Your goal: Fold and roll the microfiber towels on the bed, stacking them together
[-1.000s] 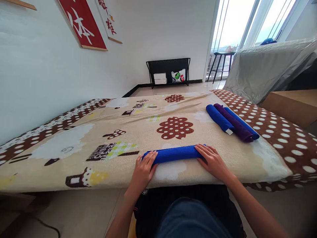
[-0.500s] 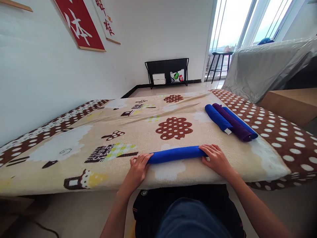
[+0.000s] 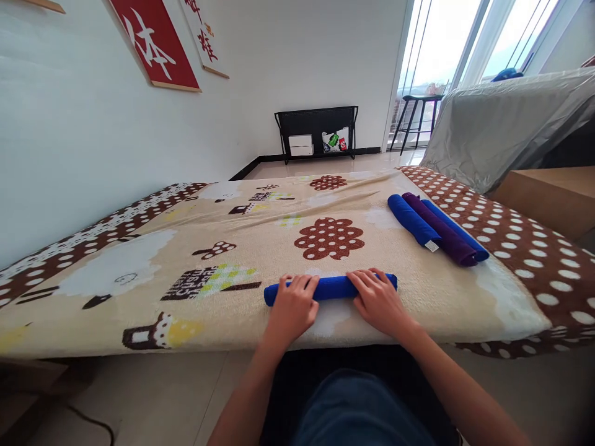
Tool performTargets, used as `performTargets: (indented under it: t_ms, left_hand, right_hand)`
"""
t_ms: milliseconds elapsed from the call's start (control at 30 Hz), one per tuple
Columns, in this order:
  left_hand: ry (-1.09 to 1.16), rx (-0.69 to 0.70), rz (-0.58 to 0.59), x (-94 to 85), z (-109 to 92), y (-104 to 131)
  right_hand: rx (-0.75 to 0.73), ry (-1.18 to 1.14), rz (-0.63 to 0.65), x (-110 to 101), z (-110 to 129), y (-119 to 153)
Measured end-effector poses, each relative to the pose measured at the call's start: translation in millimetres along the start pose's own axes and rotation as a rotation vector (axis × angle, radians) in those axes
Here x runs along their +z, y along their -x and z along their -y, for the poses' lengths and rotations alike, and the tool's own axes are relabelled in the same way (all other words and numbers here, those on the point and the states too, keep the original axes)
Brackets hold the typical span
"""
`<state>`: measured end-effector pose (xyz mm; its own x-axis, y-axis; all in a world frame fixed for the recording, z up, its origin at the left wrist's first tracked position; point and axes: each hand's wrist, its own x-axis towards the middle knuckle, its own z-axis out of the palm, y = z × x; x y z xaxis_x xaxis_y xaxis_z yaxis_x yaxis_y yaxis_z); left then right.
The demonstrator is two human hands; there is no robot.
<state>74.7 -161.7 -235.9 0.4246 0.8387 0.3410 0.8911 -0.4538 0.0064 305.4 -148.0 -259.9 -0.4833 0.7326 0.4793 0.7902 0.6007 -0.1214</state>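
A rolled blue towel (image 3: 333, 288) lies crosswise near the front edge of the patterned blanket (image 3: 260, 241). My left hand (image 3: 294, 308) grips it left of the middle, fingers bent over its top. Closer to the other end, my right hand (image 3: 379, 301) is curled over the same roll. Both tips of the roll stick out past my hands. To the right lie three more rolls side by side: a blue one (image 3: 411, 218) with a white tag, a purple one (image 3: 441, 232) in the middle, and another blue one (image 3: 465, 236) partly behind it.
The blanket's brown polka-dot border (image 3: 525, 248) runs along the right side. Beyond it are a cardboard box (image 3: 548, 195) and a plastic-covered piece of furniture (image 3: 483, 124). A black rack (image 3: 316, 127) stands by the far wall, and a stool (image 3: 418, 118) near the window.
Both hands have moved inward from the ends of the blue roll and now lie over its top, leaving its ends exposed. The other rolls lie as before.
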Motion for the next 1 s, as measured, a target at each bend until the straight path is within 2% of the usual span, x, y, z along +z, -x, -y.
performTargets:
  t_ms: [100, 200, 467, 633, 833, 1000]
  left_hand:
    - [0.04, 0.073, 0.03, 11.7, -17.8, -14.0]
    - [0.035, 0.073, 0.011, 21.4, -19.1, -13.3]
    - [-0.021, 0.052, -0.075, 28.5, 15.7, 19.7]
    - [-0.062, 0.03, -0.108, 32.3, 30.0, 32.2]
    - [-0.047, -0.004, -0.113, 34.8, 46.6, 41.8]
    - [0.013, 0.0, -0.075, 36.3, 68.9, 48.8]
  right_hand:
    - [-0.049, -0.026, 0.046, 7.1, 17.3, -14.0]
    - [-0.054, -0.005, 0.037, 13.9, 18.9, -16.2]
    - [-0.081, 0.081, 0.009, 16.7, -7.1, 7.5]
    - [-0.069, 0.099, -0.003, 18.7, -18.0, 17.8]
    - [-0.037, 0.099, -0.008, 16.9, -31.8, 27.6]
    - [-0.019, 0.073, 0.015, 13.1, -58.4, 37.2]
